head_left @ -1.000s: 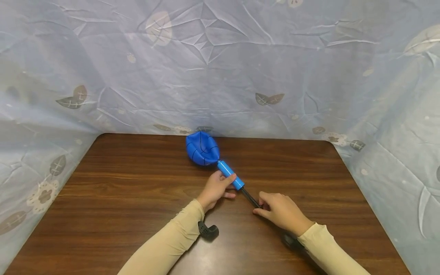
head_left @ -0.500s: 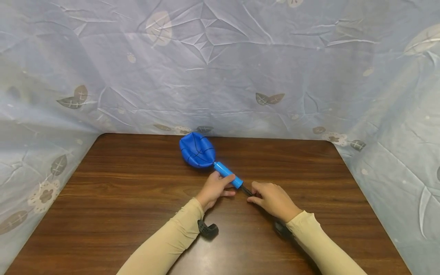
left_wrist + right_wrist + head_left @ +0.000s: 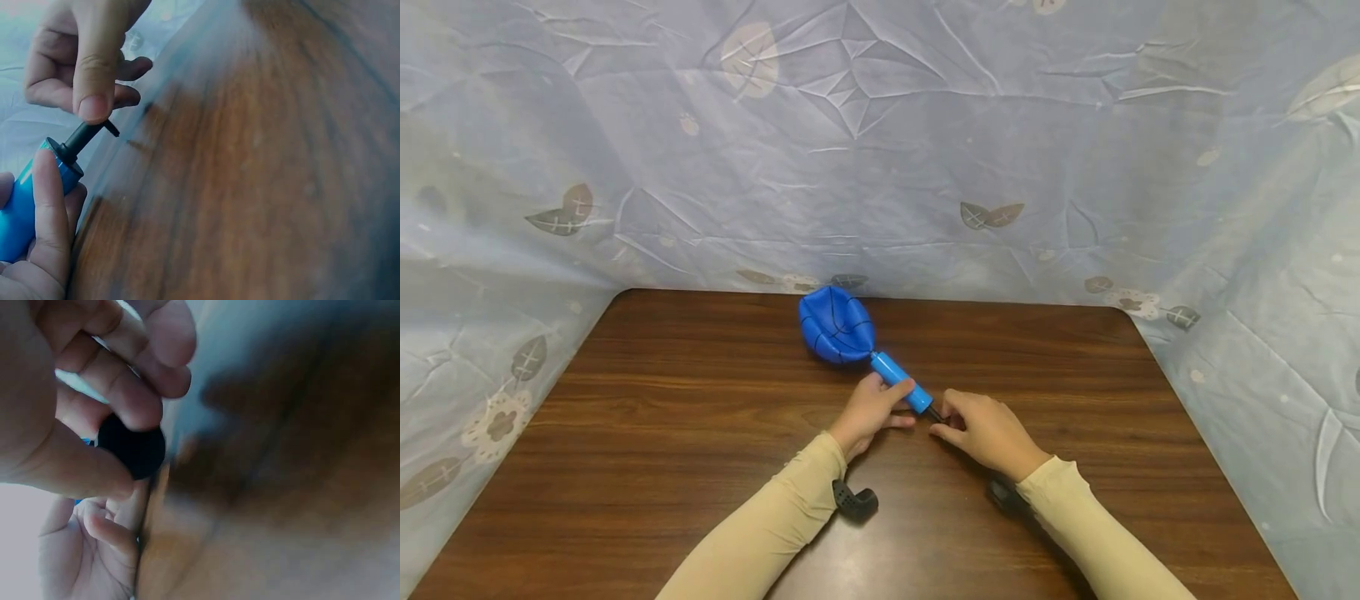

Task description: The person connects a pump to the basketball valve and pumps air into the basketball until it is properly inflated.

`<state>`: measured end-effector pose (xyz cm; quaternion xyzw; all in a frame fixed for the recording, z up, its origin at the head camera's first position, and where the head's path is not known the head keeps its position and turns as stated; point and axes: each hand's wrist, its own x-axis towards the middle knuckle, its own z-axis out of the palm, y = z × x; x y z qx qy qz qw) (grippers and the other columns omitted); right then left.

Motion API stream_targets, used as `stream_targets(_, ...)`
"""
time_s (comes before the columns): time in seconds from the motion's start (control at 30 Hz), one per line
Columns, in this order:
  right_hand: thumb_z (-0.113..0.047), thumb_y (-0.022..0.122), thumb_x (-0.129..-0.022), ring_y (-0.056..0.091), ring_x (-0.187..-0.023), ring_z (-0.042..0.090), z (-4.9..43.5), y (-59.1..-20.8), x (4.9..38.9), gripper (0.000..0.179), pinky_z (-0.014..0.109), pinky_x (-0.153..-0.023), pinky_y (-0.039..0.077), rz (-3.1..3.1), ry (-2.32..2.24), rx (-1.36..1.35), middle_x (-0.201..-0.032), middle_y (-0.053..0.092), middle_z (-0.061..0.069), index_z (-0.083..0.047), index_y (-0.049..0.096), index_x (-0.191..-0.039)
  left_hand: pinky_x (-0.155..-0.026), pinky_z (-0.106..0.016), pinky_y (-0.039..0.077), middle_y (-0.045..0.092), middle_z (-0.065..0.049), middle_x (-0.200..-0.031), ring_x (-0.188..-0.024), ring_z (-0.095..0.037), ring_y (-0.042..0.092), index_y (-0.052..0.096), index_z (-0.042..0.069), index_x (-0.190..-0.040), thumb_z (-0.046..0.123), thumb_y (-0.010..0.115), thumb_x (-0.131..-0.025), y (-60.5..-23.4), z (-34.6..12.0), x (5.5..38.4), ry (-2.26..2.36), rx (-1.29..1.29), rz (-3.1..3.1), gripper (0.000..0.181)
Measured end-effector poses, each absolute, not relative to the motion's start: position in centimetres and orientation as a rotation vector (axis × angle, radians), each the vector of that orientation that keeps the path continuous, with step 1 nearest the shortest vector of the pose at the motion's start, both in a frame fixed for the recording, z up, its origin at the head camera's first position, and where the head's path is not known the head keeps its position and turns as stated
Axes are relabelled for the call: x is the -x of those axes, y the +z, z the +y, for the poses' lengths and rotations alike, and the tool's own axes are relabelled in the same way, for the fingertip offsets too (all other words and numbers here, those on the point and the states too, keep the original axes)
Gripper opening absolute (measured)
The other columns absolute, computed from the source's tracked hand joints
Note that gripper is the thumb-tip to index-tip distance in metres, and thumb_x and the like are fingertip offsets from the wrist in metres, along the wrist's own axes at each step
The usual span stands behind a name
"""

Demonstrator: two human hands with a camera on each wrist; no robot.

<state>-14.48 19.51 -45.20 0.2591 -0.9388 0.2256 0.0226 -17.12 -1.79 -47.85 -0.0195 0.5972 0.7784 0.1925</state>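
The person's left hand (image 3: 867,412) grips the light-blue barrel of a hand pump (image 3: 885,366), while the right hand (image 3: 992,429), near it on its right, pinches the pump's black handle (image 3: 132,449) between thumb and fingers. Just ahead of the left hand, at the pump's far tip, I can see a dented blue ball (image 3: 835,325) with black lines, though how the two join I can't make out. Beneath both hands spreads a wood-grain table (image 3: 700,467); beyond them hangs pale leaf-patterned cloth (image 3: 895,167).

Downward head view, wrist close-ups (pump (image 3: 890,369) shared)
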Motion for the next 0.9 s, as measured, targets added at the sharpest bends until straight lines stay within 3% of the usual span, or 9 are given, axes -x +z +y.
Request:
stream_targets(0.23, -0.029, 0.085, -0.088, 0.050, -0.067, 0.004, 20.9, -45.0, 12.9, 0.025, 0.022, -0.057, 0.044, -2.918, 0.719, -0.725, -0.082, 0.060, -0.015, -0.023, 0.061, -0.090, -0.073, -0.033, 0.065, 0.067, -0.026, -0.125, -0.104, -0.028, 0.071, 0.049, -0.005, -0.132, 0.015, 0.060, -0.106, -47.9, -1.9, 17.2, 2.183, 0.054, 1.675, 0.033)
stream_targets(0.4, -0.024, 0.086, -0.087, 0.047, -0.062, 0.001, 21.8, -44.7, 12.3, 0.024, 0.021, -0.054, 0.042, -2.929, 0.774, -0.699, -0.078, 0.063, -0.015, -0.021, 0.063, -0.093, -0.070, -0.030, 0.064, 0.068, -0.026, -0.123, -0.098, -0.023, 0.071, 0.050, -0.005, -0.131, 0.015, 0.059, -0.107, -47.6, -1.9, 17.1, 2.201, 0.077, 1.652, 0.033)
stream_targets(0.63, -0.022, 0.086, -0.087, 0.069, -0.085, 0.005, 21.9, -45.1, 12.4, 0.024, 0.029, -0.074, 0.060, -2.918, 0.856, -0.681, -0.095, 0.075, -0.009, -0.013, 0.076, -0.107, -0.069, -0.030, 0.064, 0.067, -0.026, -0.123, -0.096, -0.022, 0.070, 0.047, -0.006, -0.133, 0.016, 0.058, -0.107, -47.6, -2.0, 17.1, 2.211, 0.091, 1.649, 0.035)
stream_targets(0.9, -0.023, 0.083, -0.089, 0.063, -0.081, 0.004, 20.9, -45.1, 13.5, 0.024, 0.027, -0.072, 0.057, -2.870, 0.841, -0.841, -0.095, 0.073, -0.009, -0.011, 0.079, -0.111, -0.071, -0.030, 0.064, 0.067, -0.026, -0.124, -0.098, -0.022, 0.070, 0.044, -0.005, -0.135, 0.016, 0.057, -0.108, -47.8, -2.1, 17.3, 2.175, 0.088, 1.675, 0.037)
